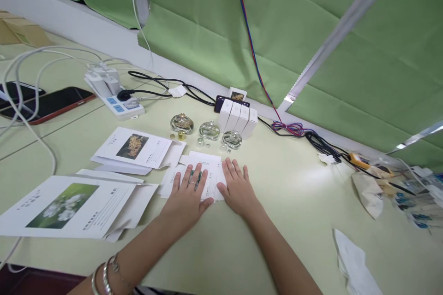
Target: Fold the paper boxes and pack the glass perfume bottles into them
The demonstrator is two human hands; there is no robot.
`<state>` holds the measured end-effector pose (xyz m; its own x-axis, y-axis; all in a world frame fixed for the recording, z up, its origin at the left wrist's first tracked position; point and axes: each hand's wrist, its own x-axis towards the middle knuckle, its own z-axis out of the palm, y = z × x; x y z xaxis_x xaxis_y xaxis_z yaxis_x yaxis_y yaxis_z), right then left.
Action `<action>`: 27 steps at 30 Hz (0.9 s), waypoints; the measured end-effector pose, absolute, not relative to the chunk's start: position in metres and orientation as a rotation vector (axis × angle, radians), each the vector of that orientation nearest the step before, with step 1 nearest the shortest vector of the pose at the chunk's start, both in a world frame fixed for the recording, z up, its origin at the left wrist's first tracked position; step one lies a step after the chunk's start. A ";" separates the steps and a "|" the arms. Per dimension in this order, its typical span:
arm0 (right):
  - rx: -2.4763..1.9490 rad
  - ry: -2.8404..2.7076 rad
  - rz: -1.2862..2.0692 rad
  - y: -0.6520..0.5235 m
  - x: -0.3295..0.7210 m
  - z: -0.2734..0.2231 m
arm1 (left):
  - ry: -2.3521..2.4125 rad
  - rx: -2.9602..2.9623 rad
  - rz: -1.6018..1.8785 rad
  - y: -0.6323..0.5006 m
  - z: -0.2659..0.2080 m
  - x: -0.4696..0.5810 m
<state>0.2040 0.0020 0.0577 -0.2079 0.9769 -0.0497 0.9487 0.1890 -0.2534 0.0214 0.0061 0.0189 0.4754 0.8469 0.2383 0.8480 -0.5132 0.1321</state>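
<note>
My left hand point(188, 191) lies with fingers spread over a flattened white printed carton point(215, 177), partly covering its green picture. At the carton's right edge rests my right hand point(238, 187), palm down, fingers stretched out. Just beyond are three oval glass bottles: one with a gold neck point(182, 123), a middle one point(209, 130) and a right one point(231, 139). Small gold and silver caps lie before them. To the left are a flat carton with a yellow-flower picture point(133, 146) and a larger-looking one with white flowers point(67, 205).
Several small white boxes point(238, 117) stand behind the bottles, near a phone point(221, 101). A power strip point(116, 97) with plugs and cables sits at the left, beside phones point(51, 103). Cables point(321, 145) run along the wall. White tissue point(355, 262) lies at the right.
</note>
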 end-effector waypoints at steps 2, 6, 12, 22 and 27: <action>-1.874 -2.319 0.348 0.008 0.204 0.058 | -1.569 -2.692 -0.395 0.013 0.020 0.022; -1.818 -2.297 0.311 0.014 0.204 0.089 | -1.596 -2.690 -0.333 0.018 0.025 0.022; -1.724 -2.186 0.029 0.087 0.201 0.198 | -1.608 -2.688 -0.290 0.015 0.030 0.023; -1.961 -2.358 0.098 0.218 0.177 0.200 | -1.606 -2.638 -0.284 0.016 0.027 0.020; -1.809 -2.419 0.027 0.195 0.188 0.256 | -1.677 -2.666 -0.250 0.016 0.028 0.022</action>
<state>0.1877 0.1946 0.2557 -0.2782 0.9567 0.0857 0.9546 0.2853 -0.0862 0.0219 0.0163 0.0281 0.4239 0.8972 0.1240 0.8943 -0.4362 0.0994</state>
